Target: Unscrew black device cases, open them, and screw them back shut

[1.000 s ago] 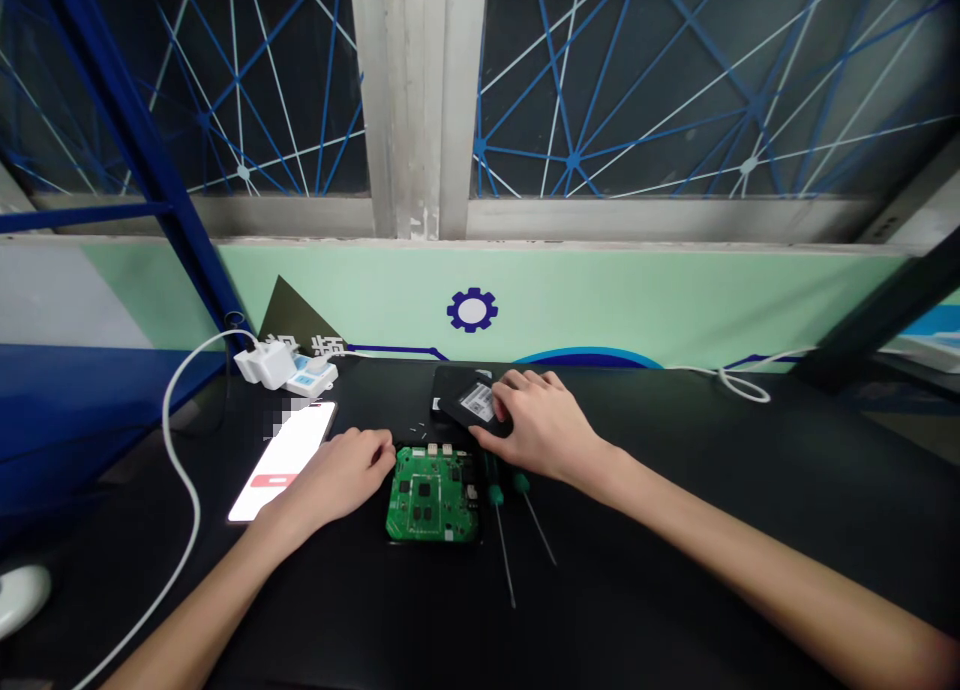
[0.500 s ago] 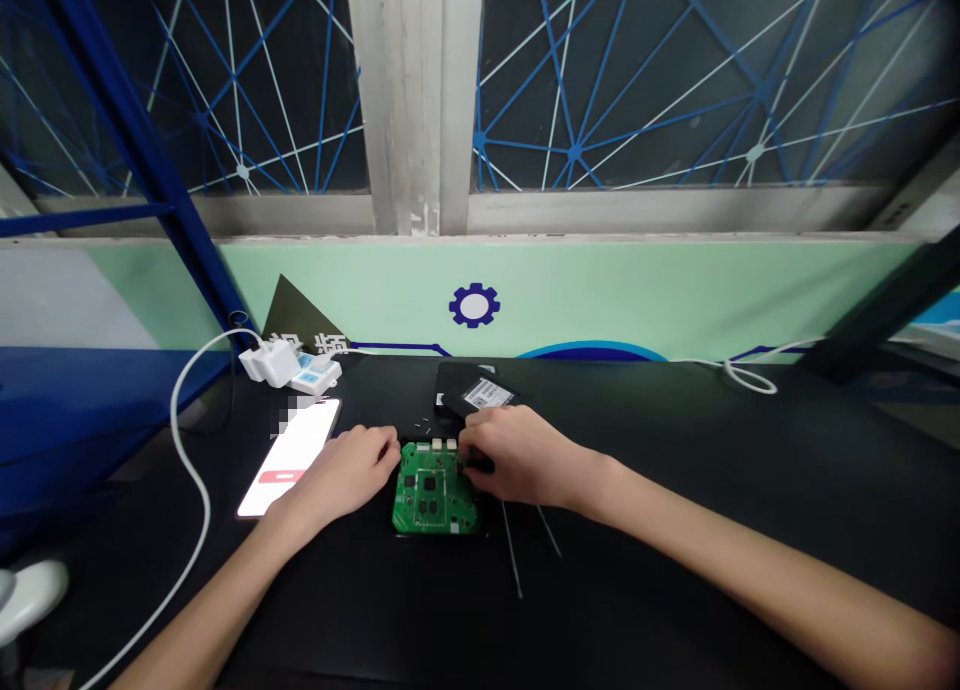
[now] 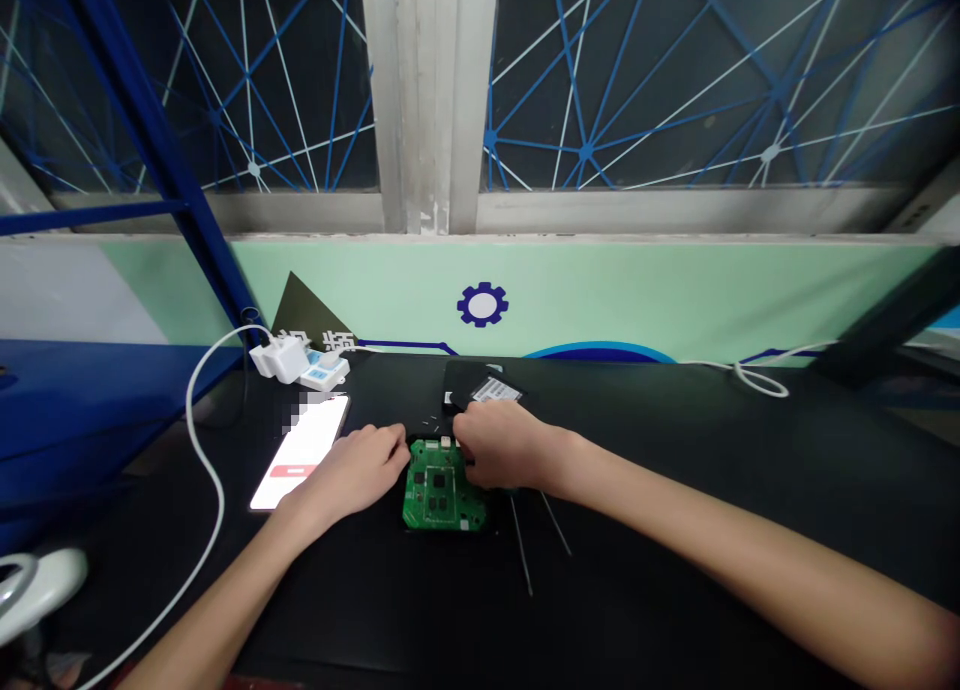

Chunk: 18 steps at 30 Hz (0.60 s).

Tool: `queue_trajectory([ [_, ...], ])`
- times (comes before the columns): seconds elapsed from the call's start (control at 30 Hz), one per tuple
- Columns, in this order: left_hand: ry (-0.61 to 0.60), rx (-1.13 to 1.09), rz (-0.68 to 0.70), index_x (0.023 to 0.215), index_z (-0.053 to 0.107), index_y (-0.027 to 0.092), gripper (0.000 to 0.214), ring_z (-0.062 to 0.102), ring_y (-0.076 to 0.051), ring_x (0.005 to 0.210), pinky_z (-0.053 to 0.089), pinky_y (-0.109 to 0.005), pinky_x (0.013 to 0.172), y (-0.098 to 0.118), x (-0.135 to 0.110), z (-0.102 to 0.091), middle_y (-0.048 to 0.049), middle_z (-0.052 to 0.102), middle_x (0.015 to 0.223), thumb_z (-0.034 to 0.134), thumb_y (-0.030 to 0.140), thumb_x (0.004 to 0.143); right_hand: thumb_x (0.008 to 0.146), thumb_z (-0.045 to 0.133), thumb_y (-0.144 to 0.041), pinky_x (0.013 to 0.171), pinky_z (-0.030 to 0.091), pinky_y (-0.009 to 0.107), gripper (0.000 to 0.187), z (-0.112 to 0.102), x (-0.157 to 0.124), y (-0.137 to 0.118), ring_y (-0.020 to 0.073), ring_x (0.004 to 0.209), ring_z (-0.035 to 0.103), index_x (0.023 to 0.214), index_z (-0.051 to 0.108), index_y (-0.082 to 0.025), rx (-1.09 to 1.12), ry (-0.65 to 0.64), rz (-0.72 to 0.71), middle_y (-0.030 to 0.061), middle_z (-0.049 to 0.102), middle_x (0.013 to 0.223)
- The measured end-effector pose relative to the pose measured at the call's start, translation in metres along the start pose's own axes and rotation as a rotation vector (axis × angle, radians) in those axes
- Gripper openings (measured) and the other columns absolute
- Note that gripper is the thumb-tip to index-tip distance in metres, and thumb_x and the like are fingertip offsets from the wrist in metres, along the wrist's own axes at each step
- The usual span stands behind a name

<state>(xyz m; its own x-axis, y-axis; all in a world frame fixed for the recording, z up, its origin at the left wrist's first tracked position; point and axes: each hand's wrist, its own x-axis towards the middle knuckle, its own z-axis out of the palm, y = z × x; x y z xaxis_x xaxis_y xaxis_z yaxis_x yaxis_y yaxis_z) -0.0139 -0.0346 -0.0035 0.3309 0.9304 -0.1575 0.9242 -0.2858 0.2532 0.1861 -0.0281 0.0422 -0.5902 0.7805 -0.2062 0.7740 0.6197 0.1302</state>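
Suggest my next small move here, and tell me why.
Probably lift the right hand slightly clear of the green circuit board: it covers the board's upper right corner, so that area can't be checked from this view. The left hand sits at the board's left edge and could steady it meanwhile.
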Motion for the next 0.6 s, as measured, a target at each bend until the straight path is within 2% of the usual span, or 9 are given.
queue_trajectory([
  [0.27, -0.008, -0.026, 0.013, 0.085, 0.053, 0.023, 0.027, 0.064, -0.027, 0.083, 0.039, -0.034, 0.065, -0.0018, -0.0003, -0.0026, -0.0061, 0.064, 0.082, 0.031, 0.035, 0.097, 0.070, 0.067, -0.018, 0.057, 0.052, 0.033, 0.028, -0.0051, 0.0069, -0.0064, 0.0336, 0.077, 0.074, 0.097, 0.074, -0.010, -0.033, -0.036, -0.035, 0.0178, 0.074, 0.084],
  [0.43, -0.010, -0.036, 0.035, 0.086, 0.053, 0.024, 0.027, 0.063, -0.026, 0.082, 0.040, -0.033, 0.066, -0.0045, -0.0004, -0.0028, -0.0051, 0.064, 0.079, 0.031, 0.034, 0.096, 0.068, 0.068, -0.019, 0.055, 0.051, 0.031, 0.025, -0.0041, 0.0082, -0.0040, 0.0320, 0.074, 0.074, 0.091, 0.075, -0.011, -0.044, -0.021, -0.064, 0.0166, 0.075, 0.083],
  [0.6, -0.034, -0.065, 0.047, 0.085, 0.053, 0.024, 0.028, 0.063, -0.026, 0.082, 0.040, -0.033, 0.066, -0.0041, -0.0023, -0.0065, -0.0045, 0.064, 0.080, 0.031, 0.036, 0.097, 0.067, 0.068, -0.021, 0.053, 0.046, 0.028, 0.020, -0.0010, 0.0054, 0.0021, 0.0279, 0.067, 0.072, 0.083, 0.076, -0.012, -0.031, 0.015, -0.093, 0.0140, 0.073, 0.073],
])
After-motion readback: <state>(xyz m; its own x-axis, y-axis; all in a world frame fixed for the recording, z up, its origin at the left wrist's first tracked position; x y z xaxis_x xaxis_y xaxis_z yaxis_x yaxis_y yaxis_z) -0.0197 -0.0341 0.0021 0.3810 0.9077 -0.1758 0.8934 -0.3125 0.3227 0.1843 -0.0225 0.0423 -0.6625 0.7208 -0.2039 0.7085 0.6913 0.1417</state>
